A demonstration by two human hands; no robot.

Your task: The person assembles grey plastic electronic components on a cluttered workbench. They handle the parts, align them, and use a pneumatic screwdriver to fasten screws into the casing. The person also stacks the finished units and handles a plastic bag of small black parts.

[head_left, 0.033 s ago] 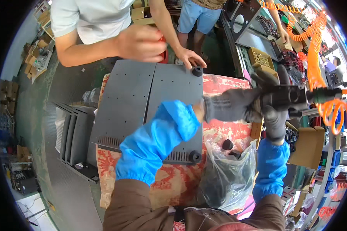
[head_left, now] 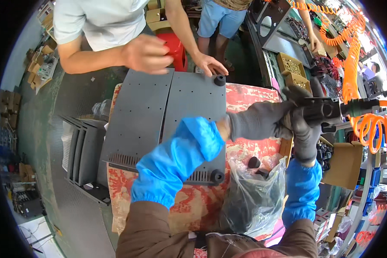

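My right hand (head_left: 304,139), in a grey glove, is closed around a black power screwdriver (head_left: 324,111) held above the table's right side. My left hand (head_left: 262,120), also gloved, meets the tool's front end; its fingers are curled and partly hidden, so what they pinch is unclear. Under my left arm lie two dark grey metal panels (head_left: 135,107), side by side, with small holes and slots. Black round feet sit at the right panel's far corner (head_left: 219,80) and near corner (head_left: 217,176). A clear plastic bag (head_left: 249,206) of black parts stands beside the panels.
Across the worn red table (head_left: 185,206), a co-worker rests one hand (head_left: 211,65) by the far corner; the other hand (head_left: 148,53) is raised. Orange coiled hoses (head_left: 351,73) hang at right. Boxes of screws (head_left: 291,64) stand beyond. Several panels (head_left: 88,150) lean at left.
The co-worker's raised hand has shifted left, uncovering more of a red stool. My hands and the screwdriver have barely moved, dropping very slightly.
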